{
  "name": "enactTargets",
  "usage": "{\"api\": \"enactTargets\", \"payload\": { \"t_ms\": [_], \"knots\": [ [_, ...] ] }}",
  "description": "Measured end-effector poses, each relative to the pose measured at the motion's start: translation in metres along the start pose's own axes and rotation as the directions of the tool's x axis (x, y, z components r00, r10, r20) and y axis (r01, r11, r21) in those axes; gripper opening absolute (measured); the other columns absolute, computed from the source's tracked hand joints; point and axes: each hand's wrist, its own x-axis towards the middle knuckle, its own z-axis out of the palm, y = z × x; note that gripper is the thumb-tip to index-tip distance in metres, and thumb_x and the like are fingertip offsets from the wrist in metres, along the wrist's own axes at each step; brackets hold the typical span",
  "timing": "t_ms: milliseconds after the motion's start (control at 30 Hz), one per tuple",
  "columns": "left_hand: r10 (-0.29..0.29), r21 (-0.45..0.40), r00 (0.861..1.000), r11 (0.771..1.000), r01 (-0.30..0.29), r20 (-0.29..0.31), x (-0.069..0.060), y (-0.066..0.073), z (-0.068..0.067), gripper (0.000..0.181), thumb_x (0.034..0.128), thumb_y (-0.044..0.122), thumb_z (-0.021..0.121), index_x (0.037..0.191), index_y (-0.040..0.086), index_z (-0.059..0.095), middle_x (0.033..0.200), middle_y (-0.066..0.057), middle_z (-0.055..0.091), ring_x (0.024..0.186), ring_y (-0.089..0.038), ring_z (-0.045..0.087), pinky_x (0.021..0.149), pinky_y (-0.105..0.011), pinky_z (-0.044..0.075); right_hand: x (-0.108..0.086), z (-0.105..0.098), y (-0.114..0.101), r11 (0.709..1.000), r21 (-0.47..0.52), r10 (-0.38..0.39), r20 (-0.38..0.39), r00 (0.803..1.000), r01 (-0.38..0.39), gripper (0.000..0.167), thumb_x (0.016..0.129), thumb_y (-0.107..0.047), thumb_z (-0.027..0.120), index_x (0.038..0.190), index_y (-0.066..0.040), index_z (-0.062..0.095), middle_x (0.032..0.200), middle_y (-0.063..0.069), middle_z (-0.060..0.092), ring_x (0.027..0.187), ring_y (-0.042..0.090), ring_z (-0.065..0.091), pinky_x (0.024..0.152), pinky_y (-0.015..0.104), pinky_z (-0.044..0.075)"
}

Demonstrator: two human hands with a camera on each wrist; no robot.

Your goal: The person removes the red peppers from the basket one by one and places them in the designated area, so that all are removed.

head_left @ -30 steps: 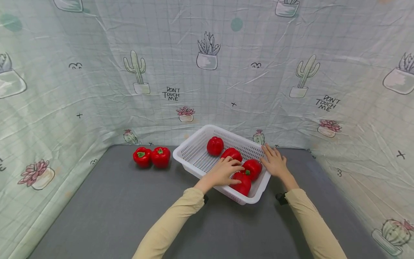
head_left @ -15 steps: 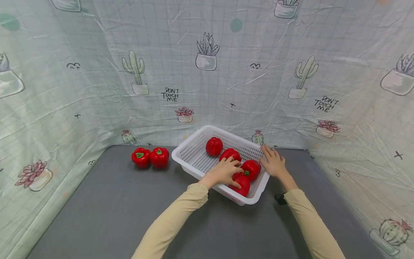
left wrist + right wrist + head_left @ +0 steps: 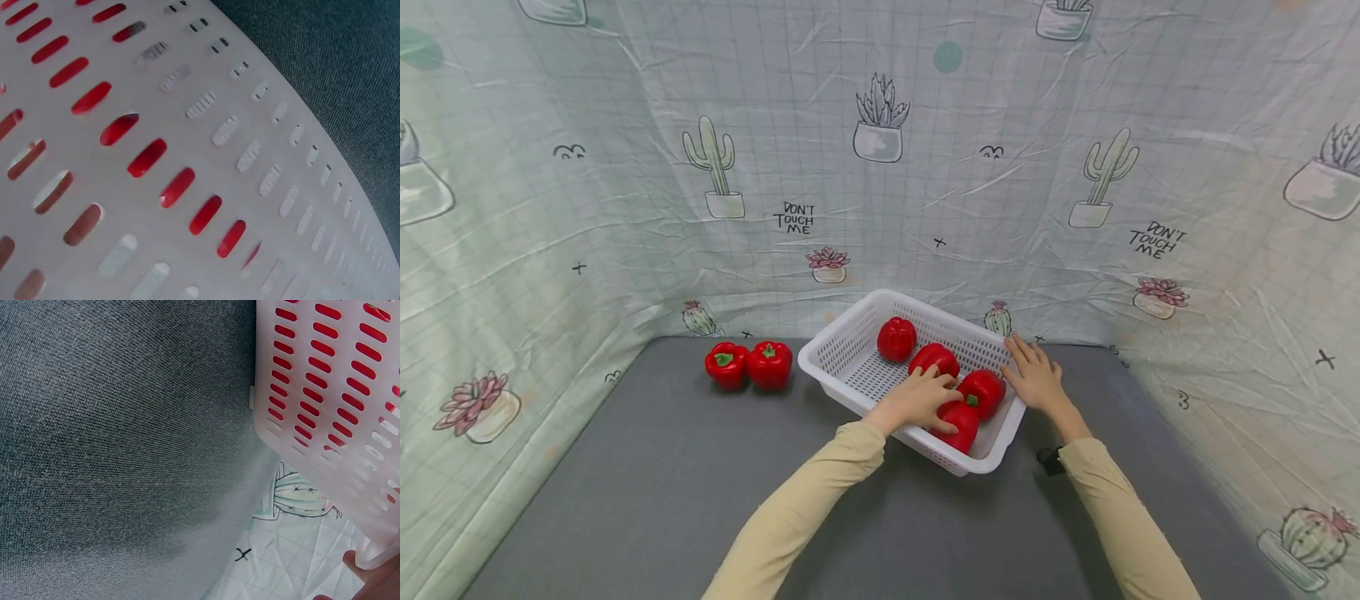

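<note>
In the head view, a white perforated basket (image 3: 842,387) stands at an angle on the grey table and holds several red bell peppers. My left hand (image 3: 917,400) reaches over its front edge, thumb and bent fingers around the front pepper (image 3: 962,435). Another pepper (image 3: 988,392) sits against it on the right. My right hand (image 3: 1037,379) rests on the basket's right rim with its fingers extended and spread. The left wrist view shows the slotted basket wall (image 3: 206,162) up close, red showing through. Some right fingers appear beside the rim corner (image 3: 378,553) in the right wrist view.
Two red peppers, one on the left (image 3: 727,367) and one beside it (image 3: 770,367), stand side by side on the table (image 3: 662,483) left of the basket. A cloth (image 3: 760,275) printed with cacti hangs behind the table and along both sides.
The front pepper has turned slightly under my left hand. My right hand keeps its place on the rim, and the basket stays where it was; the head view has shifted a little.
</note>
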Motion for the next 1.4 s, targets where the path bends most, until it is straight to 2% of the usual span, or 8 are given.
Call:
{"api": "enactTargets", "payload": {
  "t_ms": [100, 233, 567, 733, 900, 1000, 1233, 1400],
  "knots": [
    [-0.003, 0.022, 1.0, 1.0, 0.003, -0.004, 0.001, -0.001, 0.001, 0.063, 0.0717, 0.047, 0.067, 0.128, 0.024, 0.049, 0.133, -0.001, 0.046, 0.123, -0.022, 0.035, 0.102, -0.042, 0.032, -0.009, -0.013, -0.018, 1.0, 0.021, 0.018, 0.017, 1.0, -0.019, 0.059, 0.091, -0.039, 0.037, 0.142, -0.012, 0.022, 0.148, 0.015, 0.016, 0.132, 0.044, 0.01, 0.094, 0.071, 0.006],
    [-0.003, 0.033, 1.0, 0.999, 0.003, -0.013, 0.002, -0.004, 0.002, 0.066, 0.0726, 0.048, 0.066, 0.13, 0.022, 0.047, 0.133, -0.001, 0.045, 0.123, -0.022, 0.035, 0.103, -0.041, 0.031, -0.015, -0.019, -0.028, 0.999, -0.03, 0.035, 0.033, 0.999, -0.034, 0.056, 0.093, -0.032, 0.035, 0.141, -0.008, 0.021, 0.148, 0.017, 0.016, 0.132, 0.044, 0.011, 0.096, 0.07, 0.007],
    [0.036, 0.064, 0.995, 0.998, -0.031, -0.09, 0.002, -0.007, 0.003, 0.07, 0.0707, 0.043, 0.07, 0.131, 0.026, 0.04, 0.132, -0.004, 0.042, 0.121, -0.022, 0.034, 0.102, -0.041, 0.034, -0.014, -0.02, -0.03, 0.999, -0.038, 0.035, 0.034, 0.999, -0.034, 0.057, 0.092, -0.032, 0.037, 0.141, -0.008, 0.021, 0.148, 0.018, 0.016, 0.132, 0.044, 0.011, 0.095, 0.07, 0.008],
    [0.063, 0.062, 0.993, 0.996, -0.057, -0.1, 0.001, -0.008, 0.003, 0.071, 0.067, 0.034, 0.075, 0.128, 0.029, 0.039, 0.127, -0.004, 0.045, 0.119, -0.021, 0.037, 0.099, -0.04, 0.037, -0.014, -0.02, -0.03, 0.998, -0.044, 0.045, 0.029, 0.999, -0.043, 0.056, 0.092, -0.032, 0.037, 0.141, -0.008, 0.021, 0.148, 0.017, 0.016, 0.132, 0.044, 0.011, 0.096, 0.07, 0.008],
    [0.07, 0.085, 0.992, 0.995, -0.061, -0.11, 0.0, -0.007, 0.005, 0.087, 0.0646, 0.031, 0.077, 0.137, 0.03, 0.028, 0.129, -0.003, 0.043, 0.119, -0.021, 0.038, 0.1, -0.038, 0.038, -0.015, -0.018, -0.029, 0.997, -0.056, 0.047, 0.03, 0.998, -0.045, 0.056, 0.092, -0.031, 0.038, 0.141, -0.008, 0.022, 0.148, 0.017, 0.016, 0.132, 0.044, 0.012, 0.096, 0.07, 0.008],
    [0.054, 0.09, 0.994, 0.995, -0.045, -0.099, -0.001, -0.006, 0.005, 0.091, 0.0633, 0.03, 0.078, 0.139, 0.031, 0.027, 0.131, -0.004, 0.04, 0.121, -0.022, 0.036, 0.101, -0.038, 0.037, -0.014, -0.018, -0.029, 0.997, -0.058, 0.047, 0.032, 0.998, -0.045, 0.056, 0.092, -0.031, 0.038, 0.141, -0.008, 0.021, 0.148, 0.017, 0.016, 0.132, 0.044, 0.012, 0.096, 0.07, 0.008],
    [0.022, 0.094, 0.999, 0.995, -0.018, -0.045, 0.0, -0.007, 0.003, 0.082, 0.0637, 0.032, 0.077, 0.134, 0.028, 0.037, 0.135, -0.003, 0.037, 0.125, -0.023, 0.03, 0.103, -0.04, 0.034, -0.013, -0.019, -0.028, 0.998, -0.053, 0.045, 0.039, 0.998, -0.043, 0.056, 0.093, -0.032, 0.037, 0.141, -0.009, 0.02, 0.148, 0.016, 0.015, 0.132, 0.044, 0.01, 0.096, 0.07, 0.008],
    [-0.003, 0.022, 1.0, 1.0, 0.003, -0.01, 0.001, -0.007, 0.004, 0.085, 0.0638, 0.029, 0.078, 0.137, 0.028, 0.034, 0.139, 0.0, 0.038, 0.13, -0.025, 0.028, 0.104, -0.042, 0.032, -0.013, -0.019, -0.028, 0.998, -0.048, 0.047, 0.046, 0.998, -0.045, 0.056, 0.093, -0.032, 0.037, 0.142, -0.009, 0.02, 0.148, 0.016, 0.014, 0.132, 0.044, 0.009, 0.096, 0.069, 0.007]
  ]
}}
